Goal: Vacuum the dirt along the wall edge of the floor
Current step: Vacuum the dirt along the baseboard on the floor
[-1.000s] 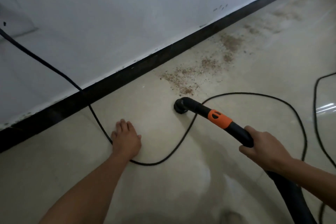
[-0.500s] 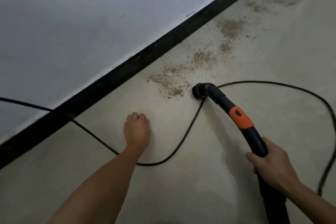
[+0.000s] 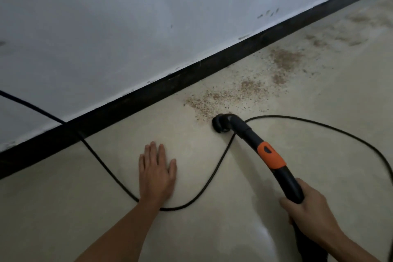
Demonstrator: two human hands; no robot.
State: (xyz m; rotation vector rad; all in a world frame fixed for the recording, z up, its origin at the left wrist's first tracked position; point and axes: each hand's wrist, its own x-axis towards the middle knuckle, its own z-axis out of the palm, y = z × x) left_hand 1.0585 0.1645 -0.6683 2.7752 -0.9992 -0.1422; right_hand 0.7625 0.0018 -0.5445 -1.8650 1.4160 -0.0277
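Head view. Left hand (image 3: 157,174) flat on floor (image 3: 63,208), fingers straight, at 7 o'clock from nozzle (image 3: 221,125). Right hand (image 3: 308,212) wrapped round hose (image 3: 248,134) at 5 o'clock. Nozzle down at near tip of dirt (image 3: 223,95) trailing toward 1 o'clock beside skirting (image 3: 148,95). Probably early in sweep; next, push toward 1 o'clock, minding cord (image 3: 319,125) beside nozzle.

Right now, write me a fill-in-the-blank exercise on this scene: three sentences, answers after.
1. The right hand grips a black vacuum wand with an ____ band.
2. The left hand lies flat on the floor, and the black cord passes ____ its wrist.
3. The nozzle sits at the near edge of the ____ dirt beside the baseboard.
Answers: orange; under; brown.
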